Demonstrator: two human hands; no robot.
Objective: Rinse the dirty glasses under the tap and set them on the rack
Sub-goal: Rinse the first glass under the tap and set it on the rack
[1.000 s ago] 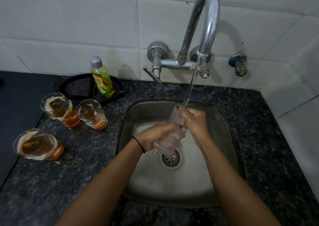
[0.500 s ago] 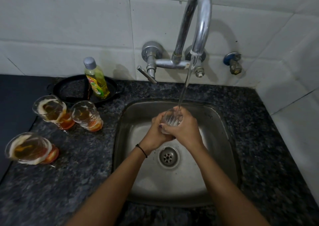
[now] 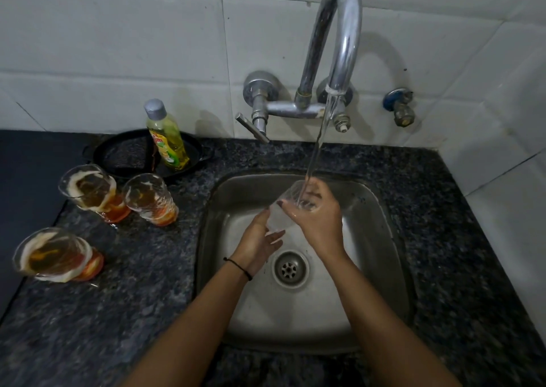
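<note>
One clear glass (image 3: 283, 212), water-filled.

Left hand (image 3: 260, 243) slipped from glass (image 3: 291, 206), now opened below it; right hand (image 3: 317, 218) grips alone.

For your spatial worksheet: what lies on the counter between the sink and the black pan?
Only bare speckled counter between the sink and black pan, in the head view.

R hand (image 3: 317, 218) holds glass (image 3: 283, 218) under tap (image 3: 339, 47).
</note>
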